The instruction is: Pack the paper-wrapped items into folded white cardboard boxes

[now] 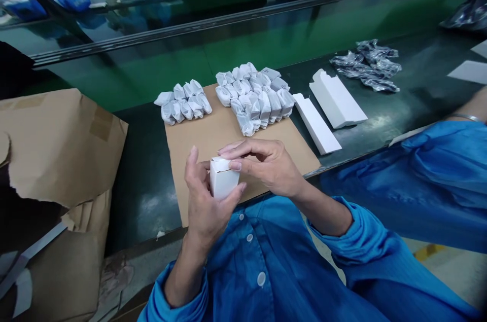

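A small white box stands upright in my left hand, whose fingers and thumb wrap round its sides. At the top of the box, my right hand has its thumb and fingertips pressed together on the lid flap. Beneath both hands lies a flat brown cardboard sheet on the dark bench. Beyond them, several small paper-wrapped pieces sit in two groups, a smaller left group and a larger right group. What the box contains is hidden.
Two flattened white cartons lie to the right of the sheet. Farther right are several pieces in clear plastic bags. A torn brown cardboard box stands at the left. A co-worker's blue sleeve is close on the right.
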Motion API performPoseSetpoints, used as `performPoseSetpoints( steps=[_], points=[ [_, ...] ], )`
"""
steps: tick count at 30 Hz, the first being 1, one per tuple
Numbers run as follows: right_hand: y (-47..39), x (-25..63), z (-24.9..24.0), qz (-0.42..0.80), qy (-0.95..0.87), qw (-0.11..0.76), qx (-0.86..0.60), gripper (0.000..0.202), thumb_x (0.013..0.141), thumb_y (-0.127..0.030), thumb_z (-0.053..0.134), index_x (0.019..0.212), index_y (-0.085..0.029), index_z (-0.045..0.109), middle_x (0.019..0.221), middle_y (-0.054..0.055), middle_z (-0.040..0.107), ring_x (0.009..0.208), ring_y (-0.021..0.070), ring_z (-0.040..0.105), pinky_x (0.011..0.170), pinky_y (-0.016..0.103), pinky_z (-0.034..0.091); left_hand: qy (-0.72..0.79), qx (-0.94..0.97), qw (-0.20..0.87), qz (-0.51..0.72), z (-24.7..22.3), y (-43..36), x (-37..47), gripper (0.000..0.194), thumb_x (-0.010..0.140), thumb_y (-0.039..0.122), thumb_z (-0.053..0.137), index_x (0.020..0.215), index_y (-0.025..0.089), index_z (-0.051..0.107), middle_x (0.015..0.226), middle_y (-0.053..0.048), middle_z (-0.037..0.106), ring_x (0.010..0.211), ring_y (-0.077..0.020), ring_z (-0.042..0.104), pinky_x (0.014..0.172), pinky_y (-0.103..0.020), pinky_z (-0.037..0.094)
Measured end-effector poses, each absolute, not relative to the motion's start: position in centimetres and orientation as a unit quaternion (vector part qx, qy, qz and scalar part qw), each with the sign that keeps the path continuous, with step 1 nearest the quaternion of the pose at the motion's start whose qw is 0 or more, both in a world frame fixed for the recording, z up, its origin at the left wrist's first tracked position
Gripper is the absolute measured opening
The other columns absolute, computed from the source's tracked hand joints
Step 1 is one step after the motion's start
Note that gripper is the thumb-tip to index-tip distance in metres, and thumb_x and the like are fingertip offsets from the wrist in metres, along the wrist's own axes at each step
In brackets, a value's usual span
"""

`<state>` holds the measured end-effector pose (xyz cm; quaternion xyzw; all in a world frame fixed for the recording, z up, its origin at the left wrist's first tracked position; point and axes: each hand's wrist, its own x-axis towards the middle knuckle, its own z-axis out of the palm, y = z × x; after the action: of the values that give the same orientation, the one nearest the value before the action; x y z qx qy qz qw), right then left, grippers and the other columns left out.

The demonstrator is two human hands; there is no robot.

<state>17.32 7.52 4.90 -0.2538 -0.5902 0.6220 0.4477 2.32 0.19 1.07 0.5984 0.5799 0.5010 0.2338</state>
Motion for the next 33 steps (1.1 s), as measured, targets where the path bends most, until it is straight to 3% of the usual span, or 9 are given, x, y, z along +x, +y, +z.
performPoseSetpoints(
  steps=[3,6,9,15,19,22,26,30,33],
  points=[
    [7.3,17.6,5.0,0.628,-0.592,0.437,-0.256,0.012,0.081,-0.022,0.077,0.092,-0.019,0.078,0.102,0.005,0.077,0.103,0.018,0.072,0.088,0.031,0.058,0.621,0.601,0.257,0.433,2.0,-0.1,2.0,0.105,0.074,0.045,0.081,0.155,0.03,0.016,0.127,-0.013,0.056,0.105,-0.0271,0.064,0.074,-0.035,0.058],
    [7.0,17.6,4.8,0.617,-0.585,0.441,-0.288,0.012,0.081,-0.024,0.077,0.092,-0.019,0.078,0.099,0.005,0.078,0.097,0.0171,0.073,0.084,0.03,0.059,0.651,0.604,0.268,0.373,2.6,-0.2,2.1,0.096,0.079,0.049,0.075,0.155,0.031,0.02,0.151,-0.015,0.042,0.126,-0.0335,0.056,0.088,-0.042,0.057],
    [6.5,17.5,4.6,0.62,-0.569,0.452,-0.297,0.011,0.082,-0.025,0.077,0.092,-0.02,0.078,0.101,0.004,0.078,0.097,0.0167,0.073,0.085,0.029,0.059,0.667,0.609,0.241,0.356,2.8,-0.3,2.5,0.092,0.082,0.048,0.07,0.156,0.031,0.017,0.161,-0.015,0.029,0.138,-0.0368,0.045,0.099,-0.049,0.052],
    [5.7,18.1,4.0,0.622,-0.589,0.437,-0.274,0.013,0.086,-0.024,0.073,0.097,-0.021,0.077,0.11,0.005,0.076,0.108,0.0182,0.071,0.091,0.032,0.059,0.661,0.616,0.266,0.337,2.9,-0.8,2.5,0.089,0.084,0.052,0.067,0.156,0.032,0.018,0.164,-0.012,0.026,0.142,-0.0368,0.041,0.102,-0.05,0.051],
    [5.2,18.2,2.9,0.502,-0.668,0.503,-0.222,0.026,0.084,-0.019,0.075,0.109,-0.021,0.073,0.122,0.007,0.073,0.117,0.0183,0.067,0.102,0.036,0.053,0.656,0.609,0.262,0.36,2.8,-1.1,2.5,0.083,0.088,0.053,0.063,0.156,0.032,0.02,0.165,-0.01,0.024,0.147,-0.0345,0.035,0.11,-0.049,0.045],
    [5.1,17.9,2.3,0.415,-0.706,0.53,-0.218,0.024,0.085,-0.015,0.072,0.109,-0.019,0.07,0.118,0.009,0.074,0.11,0.0178,0.069,0.098,0.036,0.055,0.652,0.617,0.272,0.347,2.8,-0.9,2.6,0.081,0.089,0.052,0.062,0.156,0.031,0.021,0.164,-0.011,0.026,0.148,-0.0341,0.034,0.11,-0.049,0.045],
    [5.1,17.4,2.1,0.368,-0.733,0.537,-0.196,0.028,0.088,-0.016,0.069,0.116,-0.017,0.067,0.121,0.012,0.072,0.116,0.0187,0.066,0.1,0.036,0.053,0.64,0.625,0.262,0.362,3.0,-0.8,2.6,0.08,0.088,0.051,0.063,0.154,0.029,0.025,0.164,-0.011,0.026,0.148,-0.0339,0.033,0.111,-0.047,0.045],
    [5.5,17.4,2.0,0.339,-0.77,0.506,-0.19,0.019,0.093,-0.017,0.061,0.11,-0.017,0.07,0.121,0.012,0.072,0.112,0.0183,0.068,0.097,0.036,0.054,0.639,0.611,0.297,0.36,2.8,-1.0,2.5,0.078,0.087,0.049,0.064,0.153,0.029,0.027,0.161,-0.012,0.033,0.143,-0.0319,0.041,0.108,-0.045,0.047],
    [5.7,18.2,2.2,0.396,-0.783,0.437,-0.198,0.037,0.094,-0.027,0.062,0.131,-0.022,0.061,0.136,0.01,0.064,0.123,0.0196,0.062,0.103,0.039,0.051,0.642,0.563,0.311,0.416,2.4,-0.7,2.2,0.083,0.079,0.05,0.074,0.149,0.027,0.035,0.15,-0.014,0.046,0.123,-0.0301,0.06,0.095,-0.041,0.055]
  ],
)
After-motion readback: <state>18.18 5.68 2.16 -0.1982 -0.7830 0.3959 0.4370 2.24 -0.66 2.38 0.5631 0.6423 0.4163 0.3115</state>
